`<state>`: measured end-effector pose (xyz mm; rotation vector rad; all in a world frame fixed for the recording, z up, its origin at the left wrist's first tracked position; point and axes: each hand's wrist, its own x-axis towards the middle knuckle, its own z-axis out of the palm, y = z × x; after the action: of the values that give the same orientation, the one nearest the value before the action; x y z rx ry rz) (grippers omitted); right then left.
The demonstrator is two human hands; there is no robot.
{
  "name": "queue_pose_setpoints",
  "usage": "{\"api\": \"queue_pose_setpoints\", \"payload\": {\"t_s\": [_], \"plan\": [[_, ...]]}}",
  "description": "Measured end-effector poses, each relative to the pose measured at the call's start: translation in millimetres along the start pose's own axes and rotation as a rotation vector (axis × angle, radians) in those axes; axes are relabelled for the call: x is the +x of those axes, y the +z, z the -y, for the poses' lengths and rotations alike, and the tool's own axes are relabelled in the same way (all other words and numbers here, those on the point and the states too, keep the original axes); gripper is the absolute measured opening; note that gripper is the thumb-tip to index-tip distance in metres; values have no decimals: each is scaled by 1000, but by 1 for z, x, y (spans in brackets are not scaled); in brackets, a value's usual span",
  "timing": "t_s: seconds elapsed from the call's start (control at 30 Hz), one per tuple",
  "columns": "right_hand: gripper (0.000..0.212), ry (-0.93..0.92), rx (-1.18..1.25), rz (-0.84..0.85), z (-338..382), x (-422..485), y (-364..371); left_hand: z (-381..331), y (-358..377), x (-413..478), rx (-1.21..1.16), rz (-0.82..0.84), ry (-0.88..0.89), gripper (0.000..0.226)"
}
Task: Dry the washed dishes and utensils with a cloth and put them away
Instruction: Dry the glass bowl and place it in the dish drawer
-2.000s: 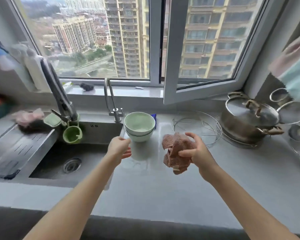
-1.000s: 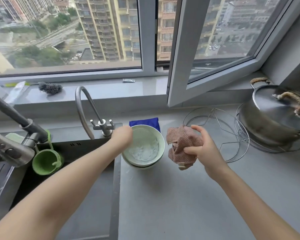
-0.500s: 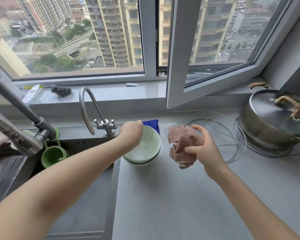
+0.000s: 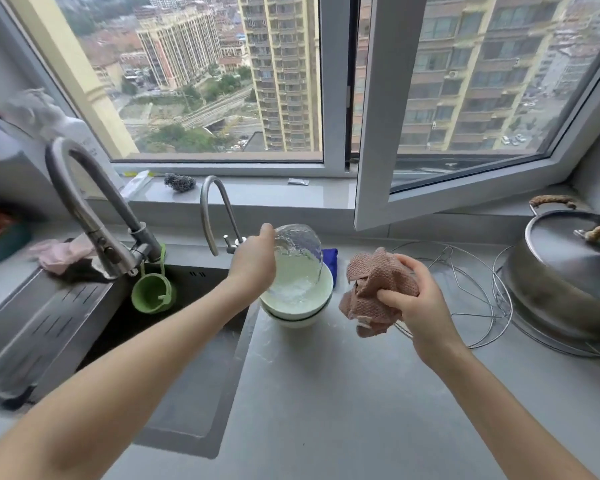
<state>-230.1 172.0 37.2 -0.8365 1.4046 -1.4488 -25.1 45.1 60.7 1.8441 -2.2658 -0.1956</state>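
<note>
My left hand [image 4: 253, 263] grips the rim of a clear glass dish [image 4: 300, 252] and holds it tilted on edge above a stack of pale green bowls [image 4: 297, 308] on the grey counter [image 4: 326, 393]. The dish's lower edge dips into the top bowl. My right hand [image 4: 418, 303] holds a crumpled pink-brown cloth [image 4: 371, 291] just right of the bowls, a little above the counter.
A dark sink [image 4: 174, 341] lies left of the bowls, with a tall faucet [image 4: 94, 202], a small tap [image 4: 219, 216] and a green cup [image 4: 151, 294] at its back. A wire rack [image 4: 465, 306] and a lidded steel pot [image 4: 568, 271] stand to the right. A blue cloth [image 4: 330, 259] lies behind the bowls.
My left hand reached the stacked bowls, took the clear dish out of the top bowl and tipped it upright. My right hand kept the cloth beside the bowls.
</note>
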Motion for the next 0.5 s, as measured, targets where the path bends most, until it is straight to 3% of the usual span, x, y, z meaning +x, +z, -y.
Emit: {"api": "queue_pose_setpoints", "payload": {"t_s": [0.13, 0.2, 0.27, 0.4, 0.5], "plan": [[42, -179, -33, 1, 10, -10, 27, 18, -19, -25, -822, 165, -480, 22], [45, -317, -166, 42, 9, -15, 51, 27, -24, -43, -1046, 240, -617, 23], [47, -481, -406, 137, 2, -19, 79, 40, -22, -57, -1112, 297, -617, 18], [39, -873, -919, 220, -25, -23, 137, 84, -10, -75, -1162, 325, -530, 36], [30, -894, -1104, 282, -51, -25, 188, 113, -1, -84, -1106, 337, -450, 44]]}}
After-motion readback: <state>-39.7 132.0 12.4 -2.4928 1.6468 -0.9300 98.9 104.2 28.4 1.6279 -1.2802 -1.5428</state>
